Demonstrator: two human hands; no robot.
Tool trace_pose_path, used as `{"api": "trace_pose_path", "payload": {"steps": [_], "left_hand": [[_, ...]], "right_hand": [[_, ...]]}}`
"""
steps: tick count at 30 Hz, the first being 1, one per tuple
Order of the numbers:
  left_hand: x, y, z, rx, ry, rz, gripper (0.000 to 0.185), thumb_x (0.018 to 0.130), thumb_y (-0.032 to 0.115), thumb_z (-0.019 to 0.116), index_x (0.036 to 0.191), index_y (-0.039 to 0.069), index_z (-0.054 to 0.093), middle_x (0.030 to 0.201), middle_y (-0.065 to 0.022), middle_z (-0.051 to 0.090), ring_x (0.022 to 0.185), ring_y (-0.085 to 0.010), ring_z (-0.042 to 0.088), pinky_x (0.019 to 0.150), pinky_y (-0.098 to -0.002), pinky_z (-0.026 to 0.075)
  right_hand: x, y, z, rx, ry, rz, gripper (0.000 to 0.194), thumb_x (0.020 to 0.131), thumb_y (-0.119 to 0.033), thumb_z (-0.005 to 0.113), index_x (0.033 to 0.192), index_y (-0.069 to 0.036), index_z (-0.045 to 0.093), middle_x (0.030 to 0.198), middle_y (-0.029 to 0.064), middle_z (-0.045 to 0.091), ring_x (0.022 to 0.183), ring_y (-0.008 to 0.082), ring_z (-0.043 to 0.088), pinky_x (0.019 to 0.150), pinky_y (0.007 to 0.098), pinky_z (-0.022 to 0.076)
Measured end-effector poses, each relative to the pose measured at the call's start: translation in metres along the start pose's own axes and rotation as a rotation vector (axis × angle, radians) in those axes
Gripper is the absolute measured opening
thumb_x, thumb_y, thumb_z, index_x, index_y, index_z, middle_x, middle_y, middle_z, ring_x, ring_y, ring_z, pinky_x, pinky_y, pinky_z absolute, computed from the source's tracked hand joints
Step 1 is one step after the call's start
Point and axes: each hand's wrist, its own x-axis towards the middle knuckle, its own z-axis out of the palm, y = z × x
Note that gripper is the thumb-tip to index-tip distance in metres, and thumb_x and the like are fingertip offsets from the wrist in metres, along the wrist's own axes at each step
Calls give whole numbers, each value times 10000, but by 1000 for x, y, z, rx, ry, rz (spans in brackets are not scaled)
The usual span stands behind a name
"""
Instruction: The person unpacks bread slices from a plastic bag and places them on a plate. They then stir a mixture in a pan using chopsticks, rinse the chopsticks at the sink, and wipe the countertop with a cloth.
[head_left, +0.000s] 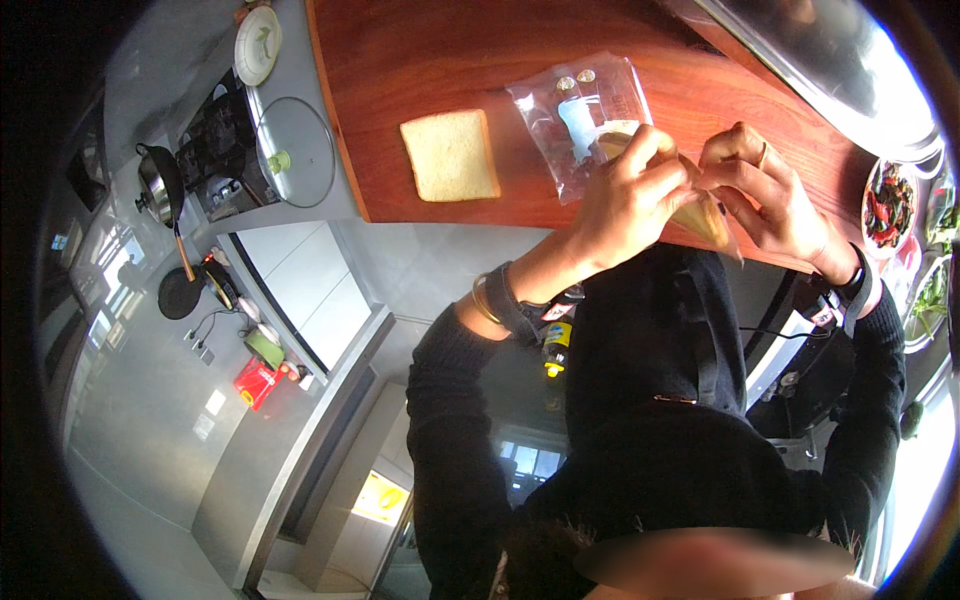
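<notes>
My left hand (630, 199) and my right hand (772, 191) meet above the front edge of a red-brown wooden worktop (420, 60). Between them, their fingertips pinch a small clear plastic packet (705, 217) with yellowish-tan contents. The fingers partly hide it, so I cannot tell whether it is torn. Just beyond my left hand lies a larger clear printed plastic bag (540, 131) with a pale blue patch. Left of that bag, a square slice of white bread (450, 156) rests flat on the wood.
A glass lid (296, 169) and a pale plate (257, 46) lie left of the worktop, near a stove (217, 142). A lidded pan (159, 184) stands farther left. At right are a shiny metal appliance (832, 67) and a bowl of dark and red food (890, 204).
</notes>
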Motion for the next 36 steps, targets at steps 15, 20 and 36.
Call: {"api": "trace_pose_path", "payload": {"steps": [15,20,36], "left_hand": [[5,-11,-7,-72,-103,40,85,714,54,651,763,49,581,734,-67,572,670,-221,583,576,-307,465],[3,-7,-18,21,-176,88,99,715,83,656,770,46,582,747,-58,579,668,-211,591,565,-310,471],[-1,-4,-31,462,-338,550,78,692,171,598,735,110,622,821,28,528,779,-120,523,552,-248,460]], "right_hand": [[9,5,-2,298,-149,324,148,774,35,535,899,-36,501,700,28,515,576,85,488,503,233,374],[12,-11,-8,278,-196,409,179,752,38,557,891,-53,490,662,14,495,512,67,431,456,215,324],[-7,-26,3,-408,-289,-259,279,629,-77,581,876,-11,469,709,76,522,615,249,561,497,333,473]]}}
